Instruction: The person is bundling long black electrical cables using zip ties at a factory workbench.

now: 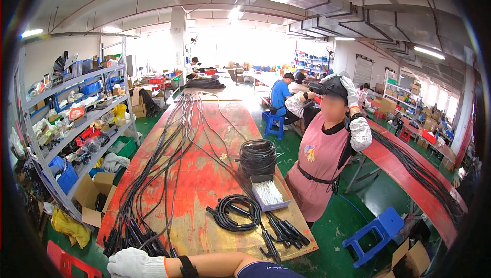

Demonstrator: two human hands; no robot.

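My right hand (137, 264), in a white knitted glove with an orange cuff edge, reaches across the lower edge from the right. Its fingers curl closed; what they hold, if anything, is hidden. A black strap (187, 266) circles the wrist. Just beyond the glove lies a bunch of black cable ends (134, 237) with thick handles. Long black cables (153, 163) run from them up the red, worn table (197, 201). My left hand does not show. Farther right are a coiled black cable (234, 212), a box of white ties (268, 194) and loose black clamps (286, 231).
A co-worker in a pink apron (318, 150) stands at the table's right side, gloved hands at a black headset (335, 85). A tall cable coil (258, 158) stands nearby. Loaded shelves (76, 147) line the left. A blue stool (373, 234) and red stool (71, 261) flank the table.
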